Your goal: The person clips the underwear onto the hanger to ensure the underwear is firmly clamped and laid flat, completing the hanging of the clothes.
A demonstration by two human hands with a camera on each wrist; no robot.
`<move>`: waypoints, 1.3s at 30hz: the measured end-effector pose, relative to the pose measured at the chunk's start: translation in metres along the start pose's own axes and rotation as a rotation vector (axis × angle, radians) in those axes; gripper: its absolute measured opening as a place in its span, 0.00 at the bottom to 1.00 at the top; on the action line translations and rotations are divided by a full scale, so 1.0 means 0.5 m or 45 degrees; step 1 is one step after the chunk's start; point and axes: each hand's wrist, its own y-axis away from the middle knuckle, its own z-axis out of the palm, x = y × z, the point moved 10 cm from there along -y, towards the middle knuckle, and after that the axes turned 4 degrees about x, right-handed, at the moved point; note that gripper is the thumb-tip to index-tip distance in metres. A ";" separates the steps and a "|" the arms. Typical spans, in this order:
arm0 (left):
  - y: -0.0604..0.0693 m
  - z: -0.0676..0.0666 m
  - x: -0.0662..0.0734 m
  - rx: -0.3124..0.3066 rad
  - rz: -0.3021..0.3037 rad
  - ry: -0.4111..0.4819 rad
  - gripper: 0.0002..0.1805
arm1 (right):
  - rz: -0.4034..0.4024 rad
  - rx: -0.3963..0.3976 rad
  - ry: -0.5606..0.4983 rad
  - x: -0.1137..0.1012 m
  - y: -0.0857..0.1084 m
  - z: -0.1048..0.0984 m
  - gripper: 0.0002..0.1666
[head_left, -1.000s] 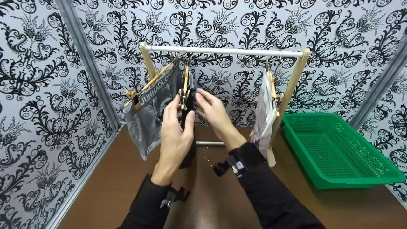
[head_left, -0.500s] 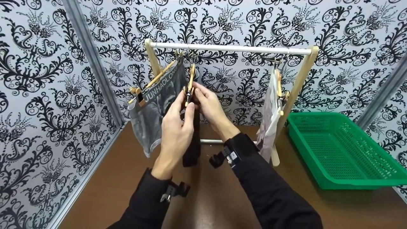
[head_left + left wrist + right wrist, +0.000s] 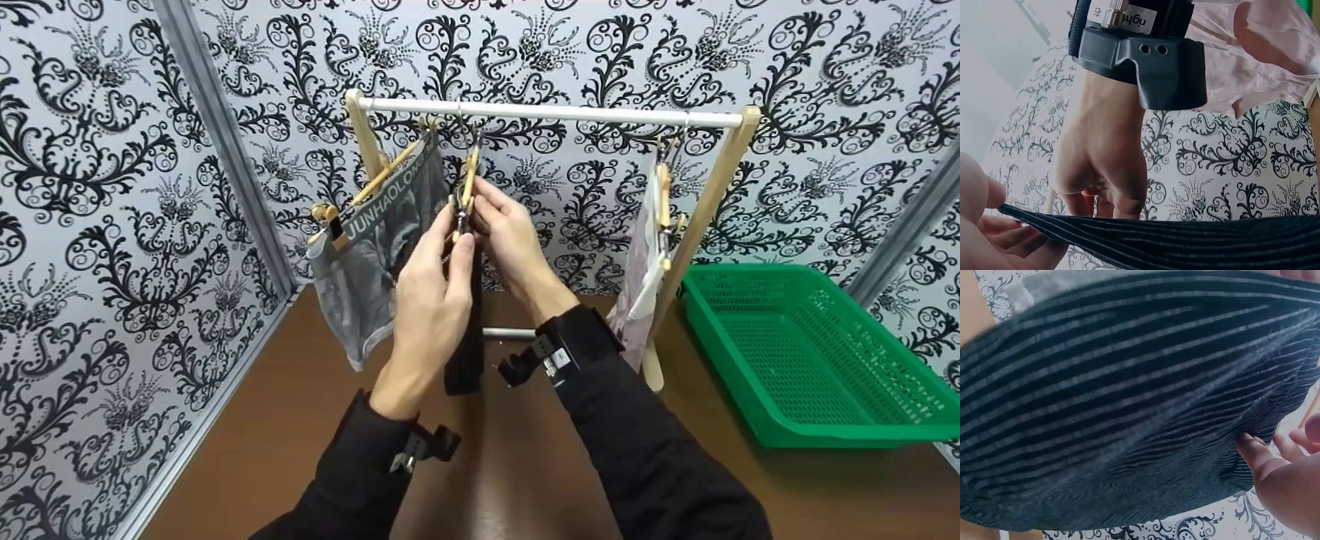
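A dark, white-striped garment (image 3: 1129,382) hangs edge-on from a wooden clip hanger (image 3: 470,176) on the rack. My left hand (image 3: 433,300) pinches the garment's edge between thumb and fingers beside the hanger's near clip (image 3: 460,223). In the left wrist view the striped cloth (image 3: 1185,239) runs taut to the right from that pinch. Across from it, my right hand (image 3: 517,244) has its fingers curled at the garment and hanger. The right wrist view shows my right hand (image 3: 1292,484) against the cloth, which partly hides the grip.
Grey shorts (image 3: 352,281) clipped to another hanger hang close on the left. A pale pink garment (image 3: 637,277) hangs at the right end of the white rail (image 3: 555,112). A green plastic basket (image 3: 757,390) stands on the brown table (image 3: 247,450) at the right.
My right hand has come in from beside the garment to meet it at the hanger. Both hands, the hanger and the garment have shifted slightly right in the head view, which has also moved a little.
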 end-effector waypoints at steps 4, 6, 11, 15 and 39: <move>0.001 0.024 0.023 -0.039 0.051 0.037 0.27 | -0.067 0.035 0.022 -0.026 0.009 -0.024 0.27; 0.003 0.038 0.033 -0.063 0.072 0.033 0.27 | -0.096 0.055 0.021 -0.036 0.012 -0.038 0.27; 0.009 0.070 0.048 -0.109 0.106 0.035 0.27 | -0.154 0.105 0.015 -0.046 0.018 -0.071 0.26; 0.017 0.086 0.049 -0.128 0.113 0.026 0.27 | -0.153 0.139 -0.032 -0.039 0.023 -0.095 0.26; 0.039 0.106 0.062 -0.115 0.144 -0.016 0.27 | -0.187 0.148 0.169 -0.047 0.058 -0.135 0.30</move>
